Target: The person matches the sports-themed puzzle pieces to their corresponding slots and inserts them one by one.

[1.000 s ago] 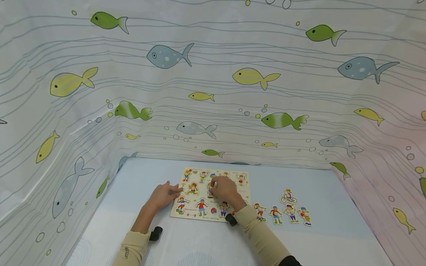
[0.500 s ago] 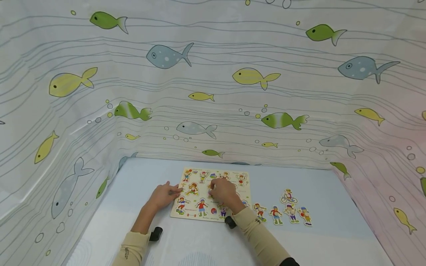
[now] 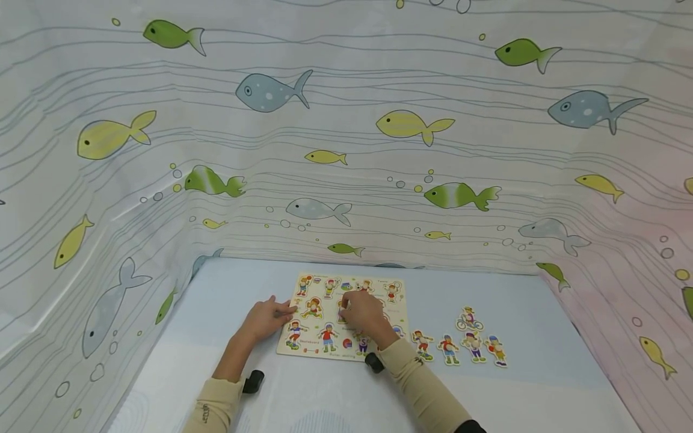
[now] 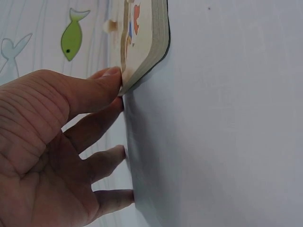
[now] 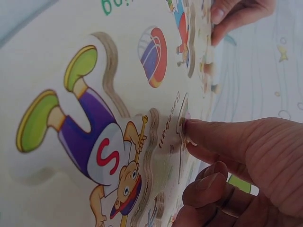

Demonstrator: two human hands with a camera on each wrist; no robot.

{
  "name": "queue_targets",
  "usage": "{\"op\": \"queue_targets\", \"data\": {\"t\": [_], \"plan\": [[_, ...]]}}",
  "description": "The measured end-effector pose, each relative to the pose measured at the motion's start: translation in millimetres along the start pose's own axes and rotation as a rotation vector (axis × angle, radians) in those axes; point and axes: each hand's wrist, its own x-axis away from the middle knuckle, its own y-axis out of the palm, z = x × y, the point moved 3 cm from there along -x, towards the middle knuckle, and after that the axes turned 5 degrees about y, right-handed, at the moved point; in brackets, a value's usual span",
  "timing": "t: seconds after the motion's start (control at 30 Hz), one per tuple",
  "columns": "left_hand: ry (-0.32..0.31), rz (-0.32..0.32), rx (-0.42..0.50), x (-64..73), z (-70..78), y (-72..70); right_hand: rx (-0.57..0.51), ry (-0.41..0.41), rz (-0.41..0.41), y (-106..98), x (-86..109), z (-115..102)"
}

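Note:
A cream puzzle board [image 3: 319, 355] with printed sports figures lies flat on the table. My left hand [image 3: 264, 320] is at its left edge. In the left wrist view the thumb [image 4: 106, 85] touches the board's rim, while other fingertips [image 4: 118, 152] meet the table. Over the middle of the board, my right hand [image 3: 365, 313] pinches a puzzle piece [image 5: 182, 135] between thumb and index finger, largely hidden; I cannot tell whether it is fully seated. Close by in the right wrist view is a piece showing a child in purple trousers [image 5: 106, 151], lying slightly askew over its recess.
Several loose figure pieces lie right of the board, including a cyclist [image 3: 469, 319], a child in red [image 3: 449, 350] and one in purple trousers [image 3: 473, 347]. A fish-patterned sheet [image 3: 373, 198] rises behind the table. Small knobs [image 5: 207, 68] stand up from the board.
My right hand has settled a little lower at the same middle spot, its wrist covering more of the pieces below. The left hand and loose pieces have stayed put.

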Motion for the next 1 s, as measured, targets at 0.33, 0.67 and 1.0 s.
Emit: {"op": "queue_targets", "data": {"t": [0.33,0.67,1.0], "plan": [[-0.009,0.004,-0.005,1.0,1.3,1.2,0.015,0.017,0.001,0,1.9,2],[-0.024,0.004,0.009,0.6,-1.1,2.9,-0.008,0.021,0.025,-14,10.7,3],[-0.025,-0.004,0.015,1.1,1.8,0.2,-0.033,-0.007,0.039,-22,16.8,11]]}}
